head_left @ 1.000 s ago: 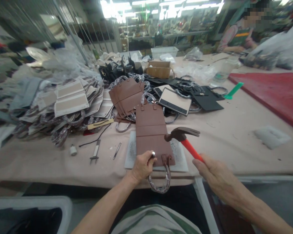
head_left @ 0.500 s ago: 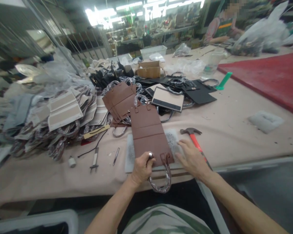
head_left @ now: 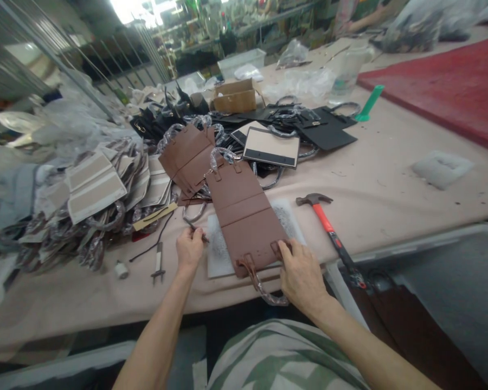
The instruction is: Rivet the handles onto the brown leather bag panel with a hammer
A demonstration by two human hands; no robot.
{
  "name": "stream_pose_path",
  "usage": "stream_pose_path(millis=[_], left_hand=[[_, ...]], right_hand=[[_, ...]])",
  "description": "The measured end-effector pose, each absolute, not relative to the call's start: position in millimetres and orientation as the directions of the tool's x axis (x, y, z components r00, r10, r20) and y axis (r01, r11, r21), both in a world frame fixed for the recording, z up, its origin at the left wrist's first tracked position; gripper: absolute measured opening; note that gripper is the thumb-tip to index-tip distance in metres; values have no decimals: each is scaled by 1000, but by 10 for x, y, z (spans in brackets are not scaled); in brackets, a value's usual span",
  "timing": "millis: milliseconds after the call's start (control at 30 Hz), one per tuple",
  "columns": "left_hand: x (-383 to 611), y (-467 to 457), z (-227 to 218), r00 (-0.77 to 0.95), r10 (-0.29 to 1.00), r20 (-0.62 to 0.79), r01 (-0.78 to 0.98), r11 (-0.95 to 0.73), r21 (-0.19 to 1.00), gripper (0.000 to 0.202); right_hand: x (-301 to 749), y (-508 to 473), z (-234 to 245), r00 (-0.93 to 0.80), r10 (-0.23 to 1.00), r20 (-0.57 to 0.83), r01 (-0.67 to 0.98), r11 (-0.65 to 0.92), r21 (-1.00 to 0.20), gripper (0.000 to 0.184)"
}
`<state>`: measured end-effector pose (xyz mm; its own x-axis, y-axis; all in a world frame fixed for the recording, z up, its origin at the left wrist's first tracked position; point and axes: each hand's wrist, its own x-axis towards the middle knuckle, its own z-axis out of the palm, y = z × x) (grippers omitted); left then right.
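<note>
A flat brown leather bag panel [head_left: 244, 216] lies on a white pad [head_left: 217, 252] at the near table edge, its plastic-wrapped handle [head_left: 264, 284] hanging over the edge. My right hand [head_left: 303, 273] rests on the panel's near right corner, fingers curled on the handle tab. My left hand [head_left: 190, 249] is to the left of the pad, fingers pinched on a small thin metal tool [head_left: 201, 235]. A red-handled hammer [head_left: 327, 227] lies on the table to the right of the pad, with no hand on it.
Stacks of brown panels [head_left: 185, 157], beige panels [head_left: 93, 187] and black panels [head_left: 325, 132] fill the far side. Tweezers [head_left: 158, 262] and a small white cap [head_left: 121, 269] lie left. A red mat [head_left: 443, 86], a green tool [head_left: 368, 103] and a cardboard box [head_left: 233, 97] lie beyond.
My right hand set the hammer down on the table and moved onto the panel's near corner. My left hand left the panel and went left to the small metal tool.
</note>
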<state>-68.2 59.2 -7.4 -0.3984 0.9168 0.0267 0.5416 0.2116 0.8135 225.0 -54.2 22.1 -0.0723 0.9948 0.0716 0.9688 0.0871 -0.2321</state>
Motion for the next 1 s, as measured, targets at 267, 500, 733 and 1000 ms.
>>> stream_pose_path(millis=[267,500,733,1000], left_hand=[[-953,729,-37,-395,917,50,709,269,651,27],[-1173,685,158,-414,910,-31,866,404,294,34],[-1189,541,118,-367,926,-92,884,378,274,21],[-1061,506,51,-368,901,-228,795,432,426,23]], right_hand=[[2236,-518,231,-76,993,86,967,95,-237,48],[2253,-471,161,-142,975,171,966,175,-193,42],[2224,-419,-23,-95,959,268,928,182,-324,31],[2119,-378,21,-73,973,221,905,158,-396,28]])
